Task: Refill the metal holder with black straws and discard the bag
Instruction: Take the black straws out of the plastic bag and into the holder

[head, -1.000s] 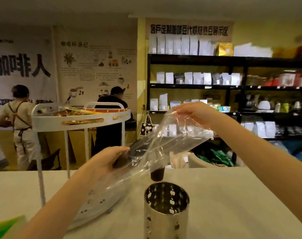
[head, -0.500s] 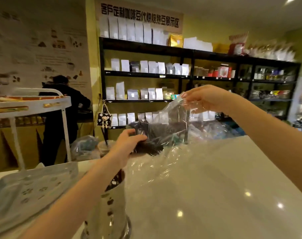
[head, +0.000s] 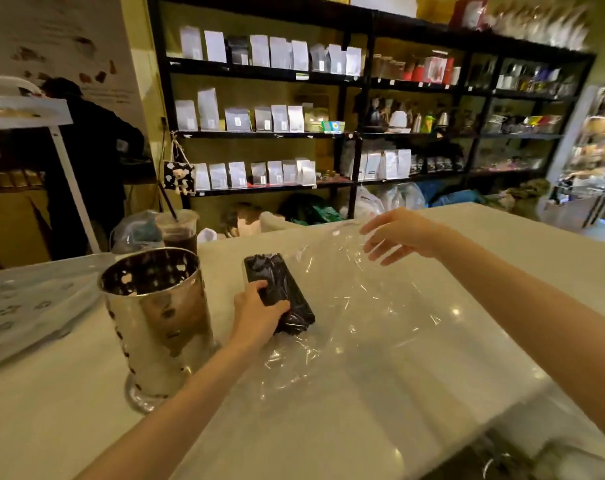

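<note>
The perforated metal holder (head: 154,317) stands upright on the white counter at the left, and I see no straws in it. To its right a bundle of black straws (head: 285,299) lies flat on the counter, still inside the clear plastic bag (head: 356,306), which spreads out crumpled to the right. My left hand (head: 258,311) grips the near end of the bundle. My right hand (head: 399,235) hovers at the bag's far edge with its fingers apart, holding nothing.
An iced drink cup with a straw (head: 177,230) stands just behind the holder. A pale patterned sheet (head: 34,306) lies at the far left under a white stand (head: 71,178). A person in black (head: 97,154) stands beyond the counter, before stocked shelves (head: 328,133).
The straw bundle and bag have come down from mid-air onto the counter. My right hand has let go of the bag's top. The view has swung right and down.
</note>
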Tool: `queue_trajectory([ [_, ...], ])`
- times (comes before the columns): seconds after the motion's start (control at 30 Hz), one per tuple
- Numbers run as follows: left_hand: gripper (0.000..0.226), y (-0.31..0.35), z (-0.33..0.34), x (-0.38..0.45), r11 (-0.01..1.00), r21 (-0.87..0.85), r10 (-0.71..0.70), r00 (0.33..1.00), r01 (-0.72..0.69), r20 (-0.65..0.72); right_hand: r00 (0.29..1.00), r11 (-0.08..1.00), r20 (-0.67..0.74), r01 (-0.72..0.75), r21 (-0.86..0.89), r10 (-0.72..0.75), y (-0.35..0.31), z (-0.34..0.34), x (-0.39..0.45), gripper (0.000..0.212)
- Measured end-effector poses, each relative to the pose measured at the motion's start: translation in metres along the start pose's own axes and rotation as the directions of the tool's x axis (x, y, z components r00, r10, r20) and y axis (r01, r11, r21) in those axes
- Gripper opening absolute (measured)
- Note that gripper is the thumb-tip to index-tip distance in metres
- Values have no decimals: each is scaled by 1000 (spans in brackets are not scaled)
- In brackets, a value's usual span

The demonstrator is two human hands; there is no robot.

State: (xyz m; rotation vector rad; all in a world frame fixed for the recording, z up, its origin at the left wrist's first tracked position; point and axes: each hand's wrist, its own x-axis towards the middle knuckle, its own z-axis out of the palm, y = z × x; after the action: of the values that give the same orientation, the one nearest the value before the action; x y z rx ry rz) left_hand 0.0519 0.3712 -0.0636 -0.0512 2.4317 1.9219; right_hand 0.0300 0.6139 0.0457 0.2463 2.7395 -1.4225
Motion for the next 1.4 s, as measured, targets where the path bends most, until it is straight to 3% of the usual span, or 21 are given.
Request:
queue_trajectory([
  [0.23,55,-22,-3,-20,978,202,53,998,-49,-15,993,989,-13,-120,87,122,70,45,9,27],
  [0.37,49,-30,-6,-25,949,306,68,997,-76,39,975,985,-144,-171,12,171,90,58,14,34],
  [0.47,47,-37,-10,-33,914,386,104,992,-126,78,964,958,-259,-123,-259,54,97,71,13,45],
  [0.53,47,-41,-13,-38,872,444,177,979,-204,102,953,880,-281,-32,-474,-117,96,86,4,46],
  [0.63,46,-47,-17,-44,825,494,239,962,-274,134,913,777,-181,193,-600,-367,92,114,-12,44],
  [0.73,46,-52,-21,-44,806,506,253,952,-306,172,931,697,-70,216,-684,-357,102,131,-15,45],
  [0.97,44,-63,-44,-54,662,540,373,853,-520,364,956,767,-71,183,-615,-285,110,126,-13,52],
  [1.1,42,-65,-55,-60,597,554,413,814,-581,408,860,793,-149,366,-486,-488,84,141,-47,40],
  [1.2,41,-67,-56,-58,586,536,435,794,-608,424,782,727,4,581,-366,-623,66,167,-81,24],
  [1.3,41,-69,-56,-56,596,509,444,783,-621,437,707,617,179,692,-373,-684,64,190,-103,29],
  [1.4,41,-73,-57,-54,585,522,436,784,-620,442,748,666,253,663,-342,-614,68,201,-114,39],
])
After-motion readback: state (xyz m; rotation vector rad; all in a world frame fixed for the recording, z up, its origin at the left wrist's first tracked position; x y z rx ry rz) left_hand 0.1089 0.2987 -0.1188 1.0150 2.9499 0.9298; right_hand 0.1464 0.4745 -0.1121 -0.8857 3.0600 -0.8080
